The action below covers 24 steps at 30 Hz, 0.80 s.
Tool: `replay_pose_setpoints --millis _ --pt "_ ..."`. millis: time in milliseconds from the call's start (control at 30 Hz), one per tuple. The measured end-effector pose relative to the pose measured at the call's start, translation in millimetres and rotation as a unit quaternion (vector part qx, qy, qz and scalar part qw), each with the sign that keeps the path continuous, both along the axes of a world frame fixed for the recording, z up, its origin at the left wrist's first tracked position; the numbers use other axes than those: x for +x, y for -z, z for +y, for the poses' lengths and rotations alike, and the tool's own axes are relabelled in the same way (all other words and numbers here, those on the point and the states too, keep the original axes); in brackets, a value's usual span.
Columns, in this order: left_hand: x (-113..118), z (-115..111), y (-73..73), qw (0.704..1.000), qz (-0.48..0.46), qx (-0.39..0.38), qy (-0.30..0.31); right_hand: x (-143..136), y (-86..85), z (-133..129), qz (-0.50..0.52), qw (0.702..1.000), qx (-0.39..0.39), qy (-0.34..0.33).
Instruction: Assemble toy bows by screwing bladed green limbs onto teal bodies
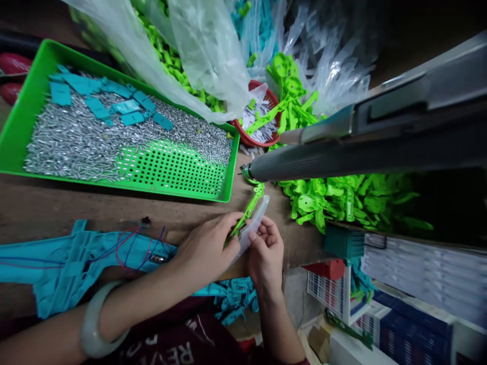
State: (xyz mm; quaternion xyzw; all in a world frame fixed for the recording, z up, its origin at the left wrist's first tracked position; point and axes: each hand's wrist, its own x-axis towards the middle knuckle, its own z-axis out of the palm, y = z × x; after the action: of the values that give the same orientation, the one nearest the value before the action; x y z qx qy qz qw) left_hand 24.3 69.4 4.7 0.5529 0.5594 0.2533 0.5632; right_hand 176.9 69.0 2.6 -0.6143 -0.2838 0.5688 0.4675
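Note:
My left hand (209,248), its wrist in a pale green bangle (95,319), grips a narrow bright-green plastic part (249,205) that points up and away. Close on its right, my right hand (266,253) pinches a translucent whitish plastic piece (258,215) between thumb and fingers. The two pieces lie side by side, and their lower ends are hidden by my fingers. Just beyond the green part is the tip of a dark cylindrical tool (266,165). Left of my hands rests a blue plastic part (64,258) with red and blue wires.
A green tray (171,191) of small metal pins and blue pieces stands at the back left. Behind are plastic bags (205,45) and a red basket (277,96) of white pieces. Green parts (323,200) are heaped on the right, below the tool. Stacked boxes (414,324) stand lower right.

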Motion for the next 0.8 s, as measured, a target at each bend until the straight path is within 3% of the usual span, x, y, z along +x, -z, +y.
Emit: replay_pose_setpoints --millis 433,800 --pt "4.0 -1.5 1.8 0.999 0.033 0.003 -0.003 4.8 1.8 -0.9 -0.004 1.0 -0.004 -0.015" --pt "9.2 4.6 -10.8 0.992 0.124 -0.011 0.034 8.6 -0.1 1.9 0.005 0.999 -0.015 -0.051"
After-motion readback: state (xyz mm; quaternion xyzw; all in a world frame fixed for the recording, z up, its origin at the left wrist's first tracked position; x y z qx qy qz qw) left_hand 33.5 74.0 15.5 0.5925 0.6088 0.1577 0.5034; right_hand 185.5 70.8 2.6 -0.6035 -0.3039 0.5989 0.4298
